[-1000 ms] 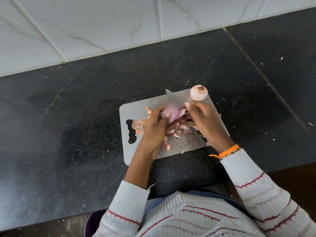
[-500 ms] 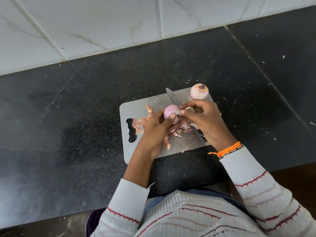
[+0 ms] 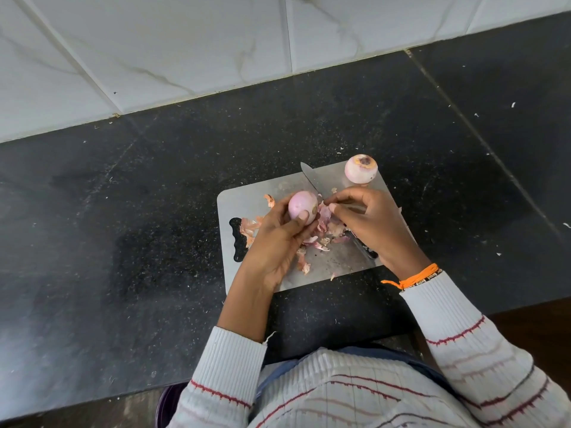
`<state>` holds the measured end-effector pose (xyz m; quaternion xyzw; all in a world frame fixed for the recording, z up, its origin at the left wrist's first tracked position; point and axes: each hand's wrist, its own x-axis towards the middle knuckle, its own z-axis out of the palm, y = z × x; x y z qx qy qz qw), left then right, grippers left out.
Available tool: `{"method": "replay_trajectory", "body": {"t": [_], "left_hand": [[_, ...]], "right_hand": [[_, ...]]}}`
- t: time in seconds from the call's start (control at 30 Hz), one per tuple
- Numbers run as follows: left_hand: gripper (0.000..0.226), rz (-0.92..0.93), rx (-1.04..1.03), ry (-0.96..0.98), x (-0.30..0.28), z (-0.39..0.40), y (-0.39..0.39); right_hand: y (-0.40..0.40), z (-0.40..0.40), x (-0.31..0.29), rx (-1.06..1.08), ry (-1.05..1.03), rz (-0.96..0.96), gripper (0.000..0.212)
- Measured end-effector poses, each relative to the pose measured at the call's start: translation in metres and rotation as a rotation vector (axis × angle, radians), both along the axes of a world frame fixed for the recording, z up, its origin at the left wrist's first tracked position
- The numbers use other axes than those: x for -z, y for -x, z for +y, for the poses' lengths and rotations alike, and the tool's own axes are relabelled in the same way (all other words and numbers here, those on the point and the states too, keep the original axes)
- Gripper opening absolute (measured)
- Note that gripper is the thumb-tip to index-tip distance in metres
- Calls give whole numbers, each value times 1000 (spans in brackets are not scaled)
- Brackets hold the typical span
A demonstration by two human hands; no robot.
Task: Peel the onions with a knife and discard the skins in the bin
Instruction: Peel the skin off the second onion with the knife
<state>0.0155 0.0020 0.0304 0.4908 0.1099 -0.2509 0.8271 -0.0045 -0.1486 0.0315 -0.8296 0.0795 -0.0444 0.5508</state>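
black speckled stone forms the counter, on which a grey cutting board is laid flat, its dark grip slot at its left edge. a pale pink onion is held just above the board in the left hand, the fingers and thumb curled round its lower side. a strip of skin, still attached at the onion's right end, is pinched between the thumb and fingertips of the right hand, which is closed on that strip just beside the onion. a knife is seen lying on the board, its blade pointing to the far left corner and its dark handle partly hidden under the right hand. a second, peeled onion is set upright at the far right corner of the board, well apart from both hands. loose skins are scattered on the board beneath and to the left of the left hand. an orange thread band is worn at the right wrist, above a white ribbed sleeve with red stripes. white marbled tiles are shown behind the counter. a dark purple rim, possibly the bin, is partly visible at the lower edge.
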Motion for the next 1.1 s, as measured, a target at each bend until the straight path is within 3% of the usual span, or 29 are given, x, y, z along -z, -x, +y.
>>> {"method": "replay_trajectory", "body": {"t": [0.2,0.4,0.57,0.9,1.1], "left_hand": [[40,-114,75,-58,-2,1,4],[37,-115,104,-42,-2,1,4],[35,-125,155,-64,-4,1,4],[37,-221,234,-220,-5,2,6],[37,-255,249,-236,-5,-2,9]], "right_hand": [[-1,5,-3,18,45,-180,12],[-3,4,0,-62,200,-354,20],[-5,-2,1,-130,324,-441,13],[-6,-12,1,-223,459,-439,7],[-3,-7,5,-74,249,-367,6]]}}
